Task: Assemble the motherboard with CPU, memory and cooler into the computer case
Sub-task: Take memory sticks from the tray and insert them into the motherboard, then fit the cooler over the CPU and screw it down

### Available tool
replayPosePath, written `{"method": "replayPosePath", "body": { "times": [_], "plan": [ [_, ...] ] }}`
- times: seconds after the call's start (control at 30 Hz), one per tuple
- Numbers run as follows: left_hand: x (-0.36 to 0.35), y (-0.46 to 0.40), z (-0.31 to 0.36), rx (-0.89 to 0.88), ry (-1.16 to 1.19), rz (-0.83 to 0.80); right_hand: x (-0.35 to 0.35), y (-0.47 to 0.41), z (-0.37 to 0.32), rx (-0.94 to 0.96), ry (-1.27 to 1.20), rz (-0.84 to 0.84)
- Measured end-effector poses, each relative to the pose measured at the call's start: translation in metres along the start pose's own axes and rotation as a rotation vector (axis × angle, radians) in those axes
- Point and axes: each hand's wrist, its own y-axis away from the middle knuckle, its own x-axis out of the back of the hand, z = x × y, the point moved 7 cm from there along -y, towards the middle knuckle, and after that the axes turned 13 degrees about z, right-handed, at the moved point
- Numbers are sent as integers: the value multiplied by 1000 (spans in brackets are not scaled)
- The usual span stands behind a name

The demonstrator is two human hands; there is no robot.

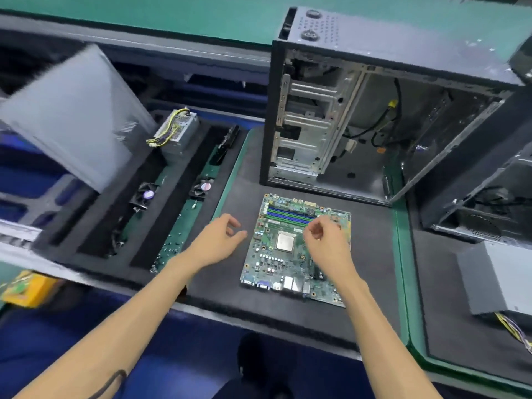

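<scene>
A green motherboard [276, 260] lies flat on the black mat, its silver CPU [285, 241] seated in the socket and its blue memory slots [288, 216] at the far end. My right hand [325, 240] hovers over the board's right side with fingers loosely curled and nothing in them. My left hand [221, 237] hangs just left of the board, fingers relaxed, holding nothing. Behind the board stands the open black computer case [374, 116], with its metal drive bays and loose cables showing inside.
A black foam tray [95, 226] at left holds two cooler fans [148, 194], a power supply [178, 131] and green boards. A grey side panel [72, 110] leans at far left. Another case [489, 197] and a grey power supply [501, 277] sit at right.
</scene>
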Motion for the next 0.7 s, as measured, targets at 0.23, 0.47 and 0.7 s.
{"method": "replayPosePath", "body": {
  "times": [0.23, 0.47, 0.7],
  "plan": [
    [56, 64, -38, 81, 35, 140, -48, 50, -57, 121, -111, -153],
    [109, 74, -89, 130, -5, 146, -92, 69, -115, 194, -160, -230],
    [160, 20, -153, 123, -24, 182, -169, 62, -176, 207, -160, -281]
  ]
}}
